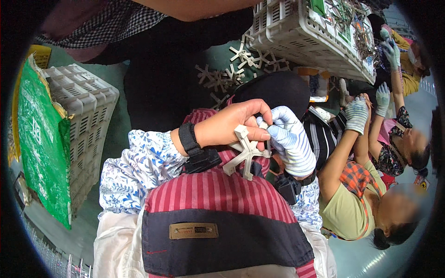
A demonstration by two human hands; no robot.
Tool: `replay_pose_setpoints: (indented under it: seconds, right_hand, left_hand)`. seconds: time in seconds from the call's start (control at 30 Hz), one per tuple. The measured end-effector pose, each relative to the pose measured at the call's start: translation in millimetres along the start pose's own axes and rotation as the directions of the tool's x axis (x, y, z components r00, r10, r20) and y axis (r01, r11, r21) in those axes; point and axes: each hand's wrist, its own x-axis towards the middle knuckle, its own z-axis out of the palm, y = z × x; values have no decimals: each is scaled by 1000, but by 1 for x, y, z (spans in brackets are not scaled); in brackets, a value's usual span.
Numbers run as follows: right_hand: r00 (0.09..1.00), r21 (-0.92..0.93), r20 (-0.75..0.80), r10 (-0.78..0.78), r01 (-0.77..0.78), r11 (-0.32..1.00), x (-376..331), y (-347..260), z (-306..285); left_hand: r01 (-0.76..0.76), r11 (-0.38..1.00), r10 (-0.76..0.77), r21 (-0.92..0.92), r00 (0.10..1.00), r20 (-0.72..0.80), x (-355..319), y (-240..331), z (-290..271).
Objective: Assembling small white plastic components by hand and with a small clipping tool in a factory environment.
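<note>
Above the striped apron (204, 190), bare left hand (227, 125) and gloved right hand (292, 139) both pinch a star-shaped plastic piece (244, 155), whose thin arms might snap under twisting.

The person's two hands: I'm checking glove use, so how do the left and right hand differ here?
The left hand is bare, with a black strap at the wrist; the right hand wears a blue-and-white striped knit glove. The left hand pinches the beige star-shaped plastic piece from above with thumb and fingers; the right hand grips it from the side. Both hold the same piece over the red striped apron.
</note>
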Motion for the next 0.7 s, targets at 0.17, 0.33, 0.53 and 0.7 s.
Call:
replay_pose_setpoints:
  seconds: [0.17, 0.33, 0.53, 0.7]
  right_hand:
    - [993, -35, -49, 106, -107, 994, 4, -2, -4]
    - [996, -86, -70, 54, -60, 995, 10, 7, -2]
    - [998, -57, -37, 59, -61, 996, 13, 6, -2]
    - [997, -89, -51, 65, -69, 994, 14, 5, 1]
  left_hand:
    - [55, 994, -60, -93, 997, -45, -5, -8, -1]
    - [84, 978, -95, -193, 995, -45, -4, -17, -5]
    - [80, 974, -87, -212, 996, -28, -5, -20, -7]
    - [46, 981, -55, -189, 997, -45, -5, -25, -7]
